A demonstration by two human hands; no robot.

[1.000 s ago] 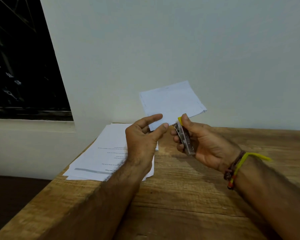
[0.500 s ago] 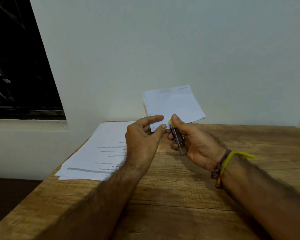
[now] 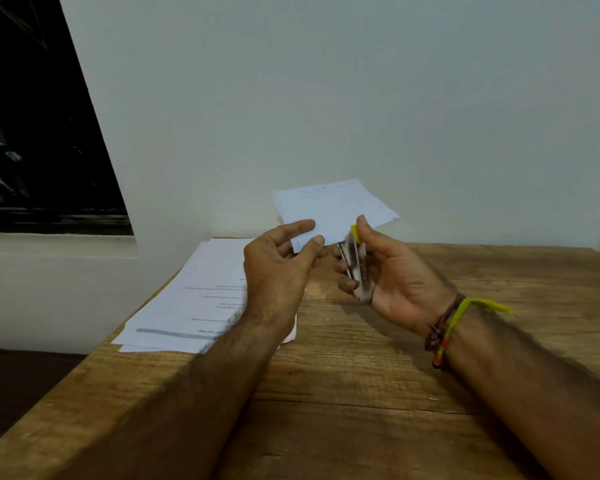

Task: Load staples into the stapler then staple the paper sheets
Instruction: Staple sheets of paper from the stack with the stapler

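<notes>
My left hand [image 3: 278, 268] pinches the near corner of a small set of white paper sheets [image 3: 333, 209] between thumb and forefinger and holds them raised above the table. My right hand [image 3: 392, 278] grips a small clear stapler [image 3: 355, 268] with a yellow tip, thumb on top and fingers curled round its body. The stapler's mouth sits at the sheets' lower edge, just right of my left thumb. The stapler is blurred, so its jaws are hard to make out.
A stack of printed papers [image 3: 194, 299] lies on the wooden table [image 3: 361, 393] at its far left corner, partly under my left forearm. A pale wall stands close behind the table. A dark window [image 3: 39, 133] is at the left. The table's left edge drops off.
The stapler in my right hand has closed in on the lower edge of the held sheets and tilted slightly. My left hand keeps its pinch on the sheets.
</notes>
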